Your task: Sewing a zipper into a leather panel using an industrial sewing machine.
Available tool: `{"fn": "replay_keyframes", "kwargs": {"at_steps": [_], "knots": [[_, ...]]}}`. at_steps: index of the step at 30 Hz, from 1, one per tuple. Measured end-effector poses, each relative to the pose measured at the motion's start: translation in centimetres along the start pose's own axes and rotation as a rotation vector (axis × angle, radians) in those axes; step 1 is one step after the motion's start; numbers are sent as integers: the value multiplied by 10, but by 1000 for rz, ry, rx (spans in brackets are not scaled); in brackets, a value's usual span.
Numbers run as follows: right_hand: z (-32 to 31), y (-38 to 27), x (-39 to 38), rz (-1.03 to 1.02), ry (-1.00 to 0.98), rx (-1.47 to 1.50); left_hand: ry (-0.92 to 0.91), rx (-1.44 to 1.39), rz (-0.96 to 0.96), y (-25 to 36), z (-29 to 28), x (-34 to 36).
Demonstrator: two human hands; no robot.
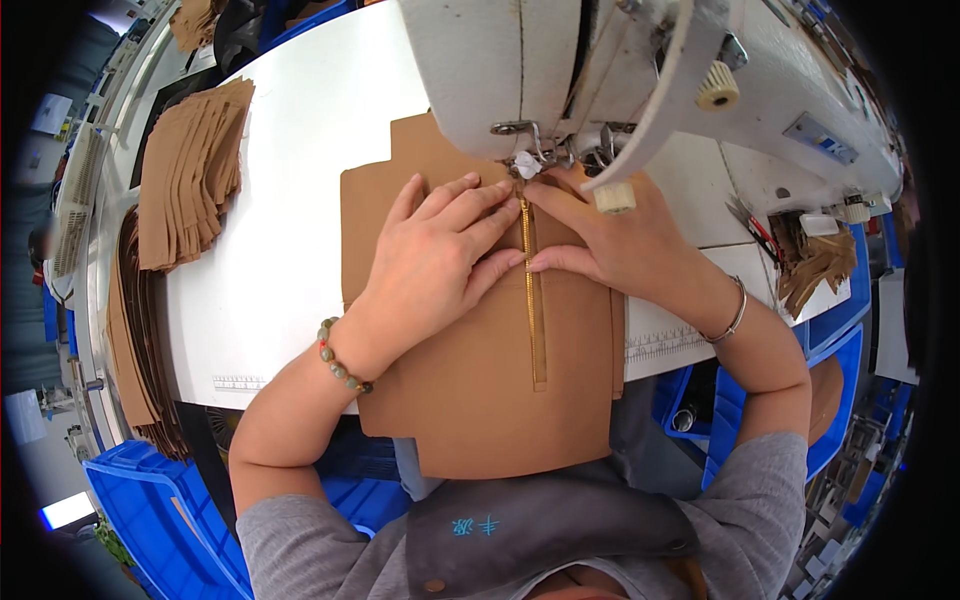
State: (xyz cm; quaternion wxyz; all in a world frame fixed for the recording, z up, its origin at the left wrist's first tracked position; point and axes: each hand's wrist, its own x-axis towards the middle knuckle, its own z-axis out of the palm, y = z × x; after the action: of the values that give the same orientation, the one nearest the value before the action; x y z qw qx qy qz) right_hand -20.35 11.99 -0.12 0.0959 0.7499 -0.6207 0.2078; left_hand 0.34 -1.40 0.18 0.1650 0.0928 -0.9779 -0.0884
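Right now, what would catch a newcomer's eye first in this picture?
Probably the gold zipper running down the middle of the brown panel, with the left hand spread on its left and the right hand on its right. Over its far end looms the big white sewing machine. After that, perhaps the stack of brown pieces on the white table, off to the left.

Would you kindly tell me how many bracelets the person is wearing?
2: a greenish-brown, round-beaded bracelet just behind the left hand, and a thin, silver-coloured metal bangle just behind the right hand. No others show, and none seems hidden.
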Motion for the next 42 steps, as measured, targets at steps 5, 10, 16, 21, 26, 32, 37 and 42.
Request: {"fn": "replay_keyframes", "kwargs": {"at_steps": [5, 10, 16, 21, 26, 32, 37, 42], "knots": [[2, 3, -2, -17, 2, 8, 12, -35, -12, 0, 0, -1], [-2, 2, 2, -10, 1, 48, 9, -37, -12, -1, 1, -2], [-2, 4, 3, 15, -56, 91, 29, -55, -9, -2, 2, -3], [-2, 5, 2, -4, -33, 89, 34, -48, -5, -1, 3, -3], [-1, 6, 2, 6, -51, 96, 21, -36, -5, 0, 3, -3], [2, 9, -2, -1, -35, 31, 28, -11, -32, 4, 5, -2], [4, 9, -2, -11, -8, 15, 25, -21, -27, 2, 6, -1], [4, 10, -1, -11, -29, 6, 37, -31, -26, 1, 7, 0]]}}
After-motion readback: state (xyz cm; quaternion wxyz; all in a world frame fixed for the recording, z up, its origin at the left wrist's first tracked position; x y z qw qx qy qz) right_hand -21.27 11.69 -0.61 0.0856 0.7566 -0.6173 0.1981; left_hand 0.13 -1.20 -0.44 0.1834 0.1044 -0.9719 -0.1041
